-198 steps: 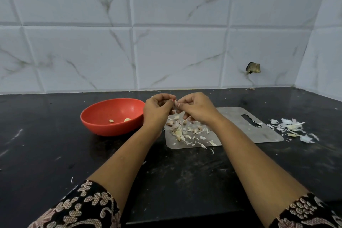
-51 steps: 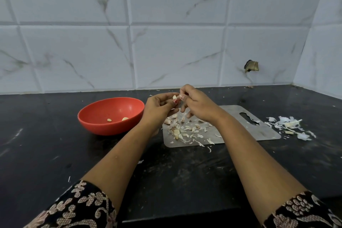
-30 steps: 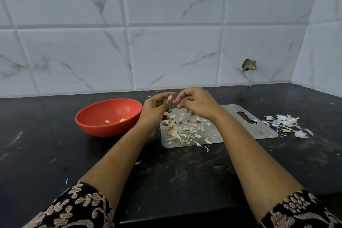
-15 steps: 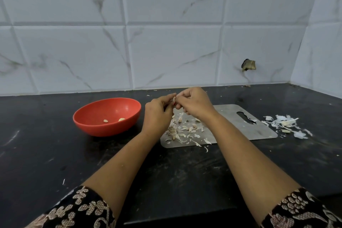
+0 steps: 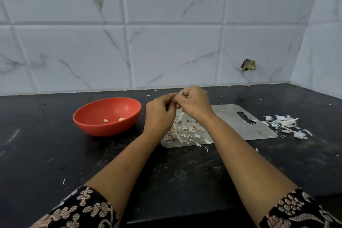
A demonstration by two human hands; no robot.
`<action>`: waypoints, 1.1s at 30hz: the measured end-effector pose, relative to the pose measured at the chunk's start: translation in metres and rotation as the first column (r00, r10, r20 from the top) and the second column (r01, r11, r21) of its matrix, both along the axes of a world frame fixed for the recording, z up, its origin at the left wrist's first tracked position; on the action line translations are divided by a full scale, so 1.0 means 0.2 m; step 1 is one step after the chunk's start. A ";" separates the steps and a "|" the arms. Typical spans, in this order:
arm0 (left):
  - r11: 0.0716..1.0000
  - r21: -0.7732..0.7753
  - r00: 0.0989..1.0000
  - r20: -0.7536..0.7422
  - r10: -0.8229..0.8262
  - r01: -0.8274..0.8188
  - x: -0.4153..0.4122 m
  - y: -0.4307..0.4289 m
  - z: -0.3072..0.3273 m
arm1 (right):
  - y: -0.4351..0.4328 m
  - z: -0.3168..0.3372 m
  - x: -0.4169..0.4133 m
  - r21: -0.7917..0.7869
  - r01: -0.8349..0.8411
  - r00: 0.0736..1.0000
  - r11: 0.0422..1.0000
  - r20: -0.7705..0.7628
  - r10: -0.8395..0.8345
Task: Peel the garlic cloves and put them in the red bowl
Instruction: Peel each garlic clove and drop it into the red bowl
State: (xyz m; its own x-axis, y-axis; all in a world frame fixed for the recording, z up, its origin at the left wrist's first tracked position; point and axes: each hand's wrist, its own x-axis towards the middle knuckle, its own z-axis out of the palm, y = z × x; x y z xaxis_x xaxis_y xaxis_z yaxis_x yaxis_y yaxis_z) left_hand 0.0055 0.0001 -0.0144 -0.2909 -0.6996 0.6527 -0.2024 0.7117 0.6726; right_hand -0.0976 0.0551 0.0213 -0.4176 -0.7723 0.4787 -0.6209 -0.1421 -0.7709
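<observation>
Left hand (image 5: 160,114) and right hand (image 5: 194,103) are raised over the left end of the board (image 5: 240,129). Fingers are curled, tips pinching one clove (image 5: 174,99), mostly hidden. The bowl (image 5: 88,111), left of the board, holds two peeled cloves (image 5: 105,120). Skins (image 5: 183,129) litter the board.

Left hand (image 5: 160,114) and right hand (image 5: 194,104) meet above steel board (image 5: 240,127), pinching a mostly hidden garlic clove (image 5: 174,99). Red bowl (image 5: 88,127) at 9 o'clock of hands, two peeled cloves (image 5: 105,120) inside. Skin pile (image 5: 285,122) at 3 o'clock on bench (image 5: 55,153).
</observation>
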 end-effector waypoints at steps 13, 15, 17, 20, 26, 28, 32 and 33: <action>0.782 0.459 0.885 -0.396 -0.245 0.422 0.02 -0.01 0.05 | 0.01 -0.01 -0.01 -0.048 -0.045 0.995 0.998 0.083 0.049; 0.793 0.459 0.899 -0.366 -0.241 0.400 0.02 -0.02 0.04 | 0.01 -0.01 -0.01 -0.042 -0.036 0.999 0.998 0.018 0.037; 0.853 0.403 0.933 -0.275 -0.232 0.331 0.03 -0.02 0.04 | 0.01 -0.02 -0.02 -0.035 -0.020 0.996 0.999 -0.087 0.017; 0.943 0.256 0.976 -0.104 -0.192 0.213 0.05 -0.03 0.05 | 0.01 -0.01 0.00 -0.030 -0.040 0.995 0.999 -0.089 0.037; 0.984 0.122 0.991 -0.003 -0.132 0.132 0.06 -0.01 0.08 | 0.02 0.00 -0.03 -0.037 -0.095 0.995 0.995 -0.016 0.094; 0.990 0.085 0.992 0.047 -0.118 0.114 0.06 -0.01 0.08 | 0.01 -0.01 -0.04 -0.037 -0.066 0.997 0.997 -0.047 0.064; 0.987 0.116 0.993 0.036 -0.116 0.112 0.05 -0.01 0.08 | -0.01 -0.02 -0.05 -0.020 -0.058 0.990 0.998 -0.131 0.055; 0.985 0.132 0.992 0.032 -0.119 0.114 0.05 -0.01 0.08 | -0.01 -0.02 -0.05 -0.015 -0.046 0.985 0.999 -0.168 0.043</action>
